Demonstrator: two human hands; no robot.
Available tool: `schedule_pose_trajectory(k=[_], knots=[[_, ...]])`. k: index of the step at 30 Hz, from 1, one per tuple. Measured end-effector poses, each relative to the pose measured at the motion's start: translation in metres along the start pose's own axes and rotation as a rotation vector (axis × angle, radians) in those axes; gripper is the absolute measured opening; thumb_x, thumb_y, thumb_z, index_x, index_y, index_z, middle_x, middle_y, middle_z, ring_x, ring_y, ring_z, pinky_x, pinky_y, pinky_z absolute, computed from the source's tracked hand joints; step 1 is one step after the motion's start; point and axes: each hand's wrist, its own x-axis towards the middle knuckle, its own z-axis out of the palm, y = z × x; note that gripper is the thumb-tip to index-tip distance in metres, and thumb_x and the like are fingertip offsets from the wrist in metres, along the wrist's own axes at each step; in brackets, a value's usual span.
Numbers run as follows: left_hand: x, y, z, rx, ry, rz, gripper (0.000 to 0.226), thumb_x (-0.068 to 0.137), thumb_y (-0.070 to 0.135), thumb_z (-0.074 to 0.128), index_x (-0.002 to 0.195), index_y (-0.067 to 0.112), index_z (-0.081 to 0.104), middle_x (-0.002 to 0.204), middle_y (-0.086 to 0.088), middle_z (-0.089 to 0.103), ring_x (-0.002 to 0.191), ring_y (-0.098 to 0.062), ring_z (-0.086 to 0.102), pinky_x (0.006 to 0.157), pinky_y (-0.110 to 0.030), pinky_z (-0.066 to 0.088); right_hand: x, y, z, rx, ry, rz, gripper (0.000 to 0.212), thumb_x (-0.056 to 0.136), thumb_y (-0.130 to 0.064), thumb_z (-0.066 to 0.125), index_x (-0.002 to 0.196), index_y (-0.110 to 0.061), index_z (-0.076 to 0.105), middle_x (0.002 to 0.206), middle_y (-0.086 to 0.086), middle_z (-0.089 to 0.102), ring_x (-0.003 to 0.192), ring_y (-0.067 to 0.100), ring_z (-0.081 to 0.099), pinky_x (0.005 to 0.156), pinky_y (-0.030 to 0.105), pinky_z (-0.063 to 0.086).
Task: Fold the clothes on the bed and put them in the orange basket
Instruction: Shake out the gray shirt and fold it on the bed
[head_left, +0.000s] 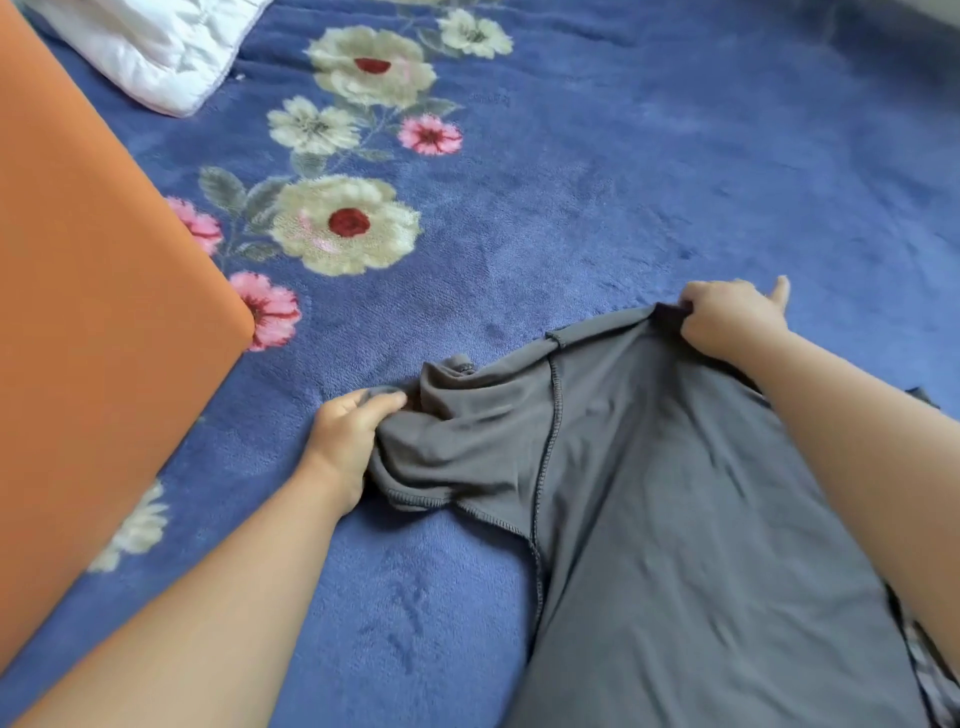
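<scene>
On blue blanket (623, 182), grey garment (649, 493) bunched in fingers (379, 405)

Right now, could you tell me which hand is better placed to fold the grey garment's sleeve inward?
Left. The left hand already grips the bunched sleeve of the grey garment; the right hand pinches the far shoulder edge, anchoring it.

A grey garment (649, 493) with dark overlock seams is gripped at its bunched left sleeve and far shoulder edge, spread flat toward the viewer, the orange basket (93, 322) located left of both grips.
</scene>
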Motion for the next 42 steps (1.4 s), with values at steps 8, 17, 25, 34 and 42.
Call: schedule_pose_trajectory(k=[8,17,25,34,42], knots=[[0.009,0.002,-0.007,-0.309,0.051,-0.147,0.031,0.044,0.004,0.039,0.073,0.005,0.05,0.076,-0.013,0.051,0.065,-0.025,0.05,0.066,-0.03,0.043,0.002,0.011,0.006,-0.092,0.096,0.116,0.027,0.086,-0.003,0.04,0.107,-0.004,0.057,0.105,0.018,0.053,0.117,0.034,0.04,0.112,0.054,0.004],[0.008,0.004,-0.002,-0.298,-0.01,-0.168,0.028,0.084,0.005,0.033,0.074,0.008,0.059,0.06,-0.006,0.067,0.058,-0.02,0.063,0.071,-0.03,0.048,-0.022,-0.088,-0.018,0.249,-0.013,-0.651,0.035,0.08,-0.024,0.049,0.104,-0.007,0.068,0.107,0.015,0.065,0.107,0.029,0.055,0.093,0.033,0.038],[0.007,0.01,0.006,-0.312,0.123,-0.004,0.031,0.096,0.003,0.037,0.08,0.017,0.061,0.064,0.006,0.069,0.059,-0.006,0.065,0.06,-0.02,0.053,-0.012,-0.102,-0.01,0.308,0.051,-0.426,0.029,0.091,-0.021,0.048,0.117,-0.017,0.059,0.12,0.006,0.057,0.117,0.027,0.048,0.097,0.036,0.04],[0.032,0.078,0.009,0.028,0.148,0.218,0.021,0.097,0.005,0.04,0.088,0.018,0.053,0.083,0.001,0.057,0.075,-0.01,0.053,0.076,-0.027,0.046,-0.056,-0.064,0.015,0.239,0.115,-0.331,0.058,0.095,-0.028,0.043,0.147,-0.023,0.018,0.154,-0.002,0.015,0.144,0.019,0.003,0.112,0.051,0.007],[0.003,0.079,0.031,-0.17,0.0,0.076,0.025,0.098,0.006,0.036,0.114,0.01,0.055,0.091,-0.001,0.067,0.075,-0.009,0.063,0.067,-0.023,0.05,-0.083,-0.024,0.03,0.513,0.238,-0.301,0.05,0.092,-0.015,0.05,0.141,-0.009,0.036,0.152,0.01,0.023,0.142,0.026,0.013,0.114,0.033,0.011]])
